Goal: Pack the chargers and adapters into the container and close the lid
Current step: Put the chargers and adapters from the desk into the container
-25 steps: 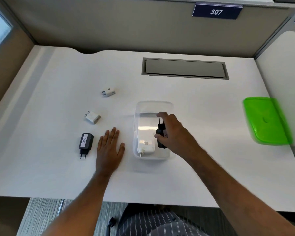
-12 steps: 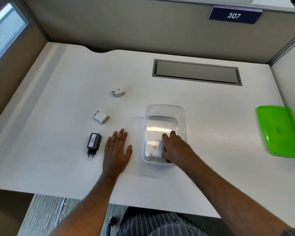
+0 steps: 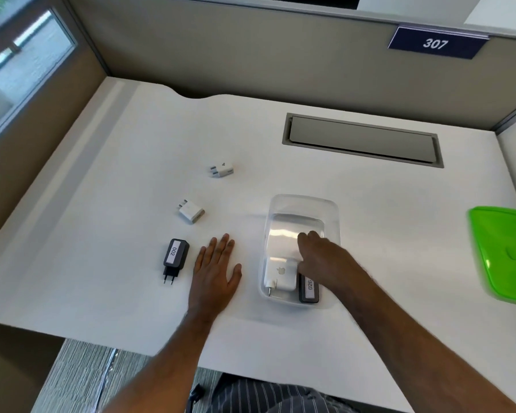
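Where the white desk meets the cubicle partition, a grey cable-tray hatch is set into its surface, and a green lid lies near the right edge, well apart from the clear plastic container. Lying flat beside that container, the left hand is open, palm down on the desk with fingers spread, holding nothing. The right hand reaches into the container, loosely curled over its contents; whether it grips anything cannot be told. Inside, a white laptop power adapter sits just beside a black charger labelled 026. Outside, left of the left hand, lies a black charger labelled 002. Farther back rest a white USB charger and a small white plug adapter.
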Available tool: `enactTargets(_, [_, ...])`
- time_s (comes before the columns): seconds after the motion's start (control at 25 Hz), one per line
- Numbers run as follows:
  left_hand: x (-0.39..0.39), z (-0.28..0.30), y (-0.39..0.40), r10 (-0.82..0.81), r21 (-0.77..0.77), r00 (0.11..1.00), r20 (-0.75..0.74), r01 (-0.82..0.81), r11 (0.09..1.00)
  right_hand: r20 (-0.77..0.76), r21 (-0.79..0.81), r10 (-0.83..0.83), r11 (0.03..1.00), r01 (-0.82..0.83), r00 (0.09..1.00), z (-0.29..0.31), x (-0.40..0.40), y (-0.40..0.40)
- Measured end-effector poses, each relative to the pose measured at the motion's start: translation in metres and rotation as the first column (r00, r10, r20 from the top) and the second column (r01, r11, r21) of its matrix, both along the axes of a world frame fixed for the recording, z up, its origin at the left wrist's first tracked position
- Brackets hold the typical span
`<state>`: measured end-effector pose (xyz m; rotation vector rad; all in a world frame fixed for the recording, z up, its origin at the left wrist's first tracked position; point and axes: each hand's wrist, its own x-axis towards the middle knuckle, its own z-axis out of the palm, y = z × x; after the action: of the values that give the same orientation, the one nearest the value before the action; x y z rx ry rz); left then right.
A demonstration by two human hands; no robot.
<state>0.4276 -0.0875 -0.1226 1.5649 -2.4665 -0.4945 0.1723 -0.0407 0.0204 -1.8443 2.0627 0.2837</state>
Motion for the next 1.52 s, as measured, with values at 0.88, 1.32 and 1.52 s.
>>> enactTargets(0.88, [-0.004, 0.003, -0.002, 0.031, -0.004, 0.999, 0.025, -0.031, 1.000, 0.223, -0.298, 0.213, 0.944, -0.142, 0.951, -0.031, 0.009, -0.228])
enactTargets(1.32, [-0.003, -0.002, -0.002, 0.031, -0.028, 1.000, 0.005, -0.030, 0.999, 0.014, -0.206, 0.351, 0.917, -0.341, 0.936, -0.073, 0.048, -0.289])
enactTargets(1.52, [-0.004, -0.003, -0.001, 0.029, -0.012, 0.999, 0.023, -0.028, 1.000, -0.024, -0.211, 0.337, 0.918, -0.335, 0.941, -0.079, 0.056, -0.289])
